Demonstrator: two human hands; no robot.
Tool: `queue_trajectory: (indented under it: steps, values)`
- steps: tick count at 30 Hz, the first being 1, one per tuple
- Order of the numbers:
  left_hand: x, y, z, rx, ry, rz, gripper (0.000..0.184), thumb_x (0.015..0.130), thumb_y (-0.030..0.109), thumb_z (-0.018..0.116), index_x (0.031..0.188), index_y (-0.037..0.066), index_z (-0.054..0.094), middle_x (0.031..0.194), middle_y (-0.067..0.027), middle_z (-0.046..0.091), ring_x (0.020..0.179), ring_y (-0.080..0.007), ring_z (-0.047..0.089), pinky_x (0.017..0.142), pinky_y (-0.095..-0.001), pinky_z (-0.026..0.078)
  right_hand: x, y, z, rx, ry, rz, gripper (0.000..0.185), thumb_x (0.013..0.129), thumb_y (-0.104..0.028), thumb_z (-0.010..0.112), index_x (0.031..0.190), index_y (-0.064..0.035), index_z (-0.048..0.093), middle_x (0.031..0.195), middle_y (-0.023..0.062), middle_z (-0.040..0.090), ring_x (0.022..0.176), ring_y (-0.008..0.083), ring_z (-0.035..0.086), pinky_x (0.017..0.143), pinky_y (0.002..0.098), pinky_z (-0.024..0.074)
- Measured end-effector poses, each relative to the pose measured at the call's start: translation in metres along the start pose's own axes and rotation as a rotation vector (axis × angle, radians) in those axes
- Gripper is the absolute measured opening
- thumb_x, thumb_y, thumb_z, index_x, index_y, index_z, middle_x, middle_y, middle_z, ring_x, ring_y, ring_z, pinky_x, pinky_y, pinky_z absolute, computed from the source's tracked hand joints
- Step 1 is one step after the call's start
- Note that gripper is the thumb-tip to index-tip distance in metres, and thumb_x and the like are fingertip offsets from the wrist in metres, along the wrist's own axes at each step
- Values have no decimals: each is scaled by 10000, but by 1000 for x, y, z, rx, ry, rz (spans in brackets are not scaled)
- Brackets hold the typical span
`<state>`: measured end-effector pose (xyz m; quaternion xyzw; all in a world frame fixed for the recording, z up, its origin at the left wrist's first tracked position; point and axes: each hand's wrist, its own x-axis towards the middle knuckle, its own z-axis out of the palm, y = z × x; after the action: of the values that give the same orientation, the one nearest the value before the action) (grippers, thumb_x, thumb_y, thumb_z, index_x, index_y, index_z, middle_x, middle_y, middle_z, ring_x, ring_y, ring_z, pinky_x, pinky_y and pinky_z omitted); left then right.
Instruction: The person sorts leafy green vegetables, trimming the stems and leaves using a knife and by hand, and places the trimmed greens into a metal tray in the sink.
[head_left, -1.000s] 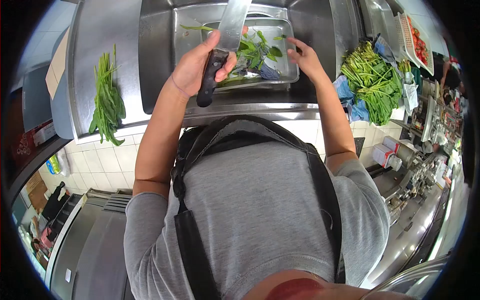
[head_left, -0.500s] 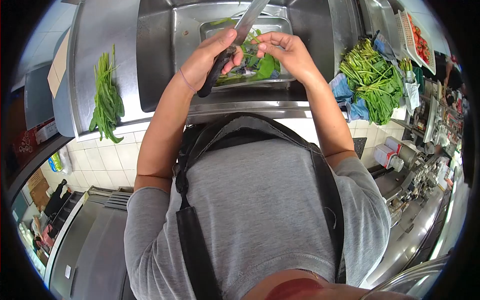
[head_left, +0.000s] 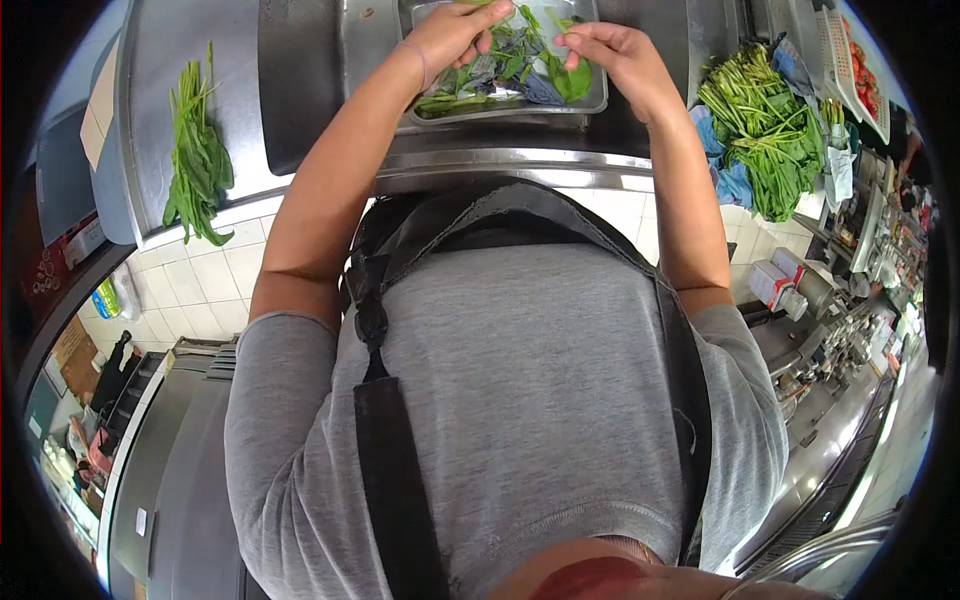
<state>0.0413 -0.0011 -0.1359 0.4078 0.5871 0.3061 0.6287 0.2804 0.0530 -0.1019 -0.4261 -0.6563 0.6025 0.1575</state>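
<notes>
At the sink, my left hand is closed over the left part of a metal tray, its thumb tip near the top edge of the view; what it grips is hidden. Facing it, my right hand pinches a green stem between thumb and fingertips. Below the hands lie loose green leaves and a bluish-grey crumpled piece inside the tray. The knife cannot be seen.
A small bunch of greens lies on the steel counter at left. On the right, a big pile of greens rests on blue cloth, with a white basket of red produce behind it.
The knife in my left hand has left view. Both hands are farther up the frame, as the view has tilted, and my right hand still pinches greenery.
</notes>
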Motion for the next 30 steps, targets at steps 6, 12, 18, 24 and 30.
queue_trajectory:
  steps: [6, 12, 18, 24, 30]
  values:
    - [4, -17, -2, -18, -282, -297, 512, 967, 564, 495, 987, 57, 564, 658, -17, 545, 448, -68, 431, 424, -238, 344, -23, -2, -23, 156, 163, 85, 274, 999, -273, 550, 1123, -50, 650, 1016, 82, 719, 1018, 196, 646, 956, 375, 472]
    - [-53, -2, -22, -300, -194, -153, 496, 982, 540, 480, 951, 51, 558, 645, -16, 537, 444, -64, 421, 435, -222, 322, -18, -21, -12, 680, -21, -159, 265, 1018, -260, 500, 1122, -48, 620, 1197, 161, 657, 1123, 285, 632, 918, 386, 507]
    - [-147, -12, -68, -396, 19, -49, 487, 1014, 514, 422, 864, 62, 524, 642, -21, 525, 455, -67, 411, 448, -221, 327, 6, -55, 24, 996, -276, -248, 260, 1026, -242, 462, 1148, -56, 596, 1300, 216, 578, 1213, 415, 559, 966, 470, 507]
    - [-272, -54, -108, -505, 395, 62, 491, 1019, 511, 400, 839, 67, 506, 633, -28, 509, 478, -86, 411, 451, -227, 305, 50, -89, 93, 849, -355, -151, 254, 1003, -238, 525, 1152, -48, 604, 1305, 203, 578, 1188, 362, 587, 939, 444, 534]
    - [-374, -78, -110, -641, 954, 183, 525, 1019, 496, 387, 1090, 11, 575, 673, -41, 527, 521, -98, 445, 491, -222, 337, 98, -109, 222, 778, -576, 36, 289, 985, -215, 560, 1200, -23, 580, 1244, 172, 614, 1194, 361, 579, 1003, 485, 489]
